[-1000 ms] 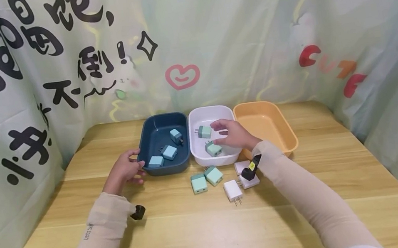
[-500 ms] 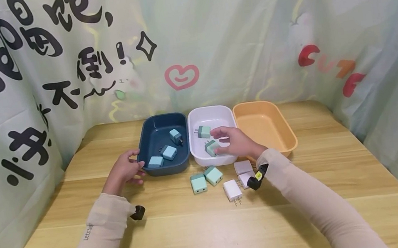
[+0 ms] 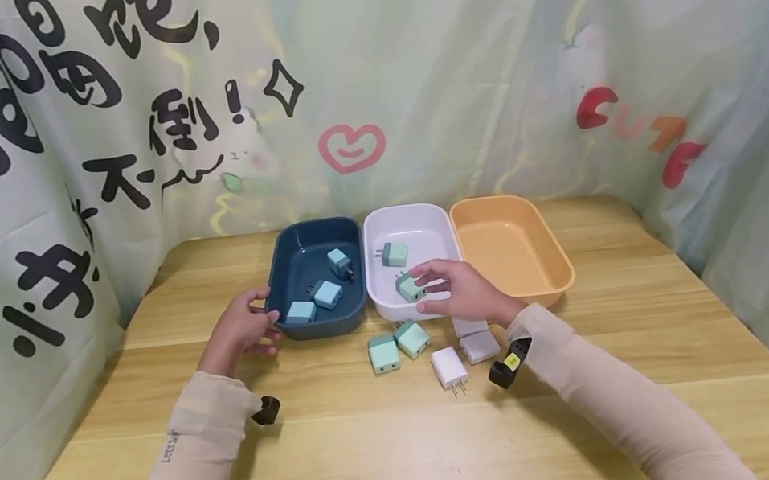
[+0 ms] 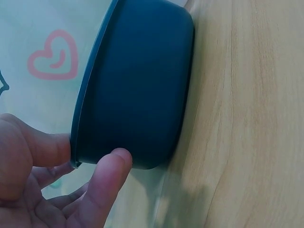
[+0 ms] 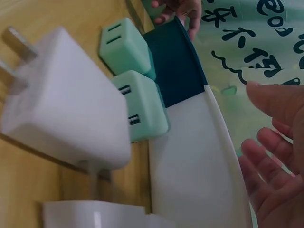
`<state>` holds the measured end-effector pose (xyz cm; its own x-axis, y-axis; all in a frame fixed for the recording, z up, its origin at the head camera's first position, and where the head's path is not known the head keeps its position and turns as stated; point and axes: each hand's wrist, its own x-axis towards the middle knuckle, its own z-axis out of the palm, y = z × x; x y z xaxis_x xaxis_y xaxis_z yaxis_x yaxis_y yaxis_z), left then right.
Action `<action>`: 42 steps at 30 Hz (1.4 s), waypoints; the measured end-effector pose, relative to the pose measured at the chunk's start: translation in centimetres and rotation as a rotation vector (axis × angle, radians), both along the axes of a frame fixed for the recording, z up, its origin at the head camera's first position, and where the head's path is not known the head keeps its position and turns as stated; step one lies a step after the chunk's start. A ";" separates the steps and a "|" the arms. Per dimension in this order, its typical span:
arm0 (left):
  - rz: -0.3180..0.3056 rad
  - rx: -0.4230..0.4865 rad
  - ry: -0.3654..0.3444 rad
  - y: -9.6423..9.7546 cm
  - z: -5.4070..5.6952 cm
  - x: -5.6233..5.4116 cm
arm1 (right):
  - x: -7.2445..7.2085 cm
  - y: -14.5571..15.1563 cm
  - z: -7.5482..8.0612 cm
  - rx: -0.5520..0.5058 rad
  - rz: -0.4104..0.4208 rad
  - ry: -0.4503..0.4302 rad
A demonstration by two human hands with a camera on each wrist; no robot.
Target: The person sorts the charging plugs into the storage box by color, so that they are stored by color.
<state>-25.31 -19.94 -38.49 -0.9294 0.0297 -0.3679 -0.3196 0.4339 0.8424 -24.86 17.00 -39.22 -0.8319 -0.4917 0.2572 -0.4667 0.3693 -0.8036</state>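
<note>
My left hand point(image 3: 241, 332) holds the near left corner of a navy blue tray point(image 4: 133, 85), one finger at the rim and another digit against its outer wall. Three light blue charger plugs point(image 3: 328, 295) lie inside that tray. Over the near right part of the white tray point(image 3: 407, 217) hovers my right hand point(image 3: 464, 288), fingers loosely bent with nothing between them in the right wrist view. Two mint green charger plugs point(image 3: 395, 254) lie in the white tray, the nearer one partly overlapped by fingertips. Below my right hand are three white charger plugs point(image 3: 449, 368) on the table.
Two more mint green charger plugs point(image 3: 384, 355) lie on the wooden table point(image 3: 397, 449) before the white tray. An orange tray point(image 3: 511, 235) stands at the right end of the tray row. Behind it hangs a printed curtain point(image 3: 448, 61).
My right hand has drawn back towards me over the white tray, exposing more of the white charger plugs. My left hand has stayed at the navy tray's corner.
</note>
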 end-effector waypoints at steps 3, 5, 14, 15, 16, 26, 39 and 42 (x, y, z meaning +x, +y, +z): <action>0.003 0.004 -0.007 0.0 0.0 0.0 | 0.5 0.0 -0.1 -0.021 -0.008 0.010; 0.001 0.004 -0.008 0.0 0.0 0.0 | 0.9 0.1 -0.2 -0.039 -0.009 0.013; 0.004 -0.002 -0.012 0.0 0.2 0.0 | 2.6 0.5 -0.7 0.014 0.046 0.075; 0.004 -0.003 -0.013 0.0 0.2 0.0 | 2.7 0.6 -0.8 0.030 0.060 0.067; 0.004 -0.004 -0.014 0.1 0.2 0.0 | 2.9 0.6 -0.8 0.050 0.073 0.060; 0.002 -0.006 -0.011 0.0 0.1 0.0 | 3.3 0.4 -1.7 0.185 0.193 -0.009; 0.007 -0.012 -0.014 0.0 -0.1 -0.2 | 2.9 0.0 -2.6 0.296 0.190 -0.043; 0.010 -0.010 -0.014 0.0 0.0 -0.1 | 2.9 -0.2 -2.6 0.286 0.188 -0.055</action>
<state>-25.41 -19.92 -38.44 -0.9242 0.0161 -0.3815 -0.3362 0.4391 0.8332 -21.95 16.84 -41.77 -0.7291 -0.6830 0.0441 -0.5064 0.4949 -0.7061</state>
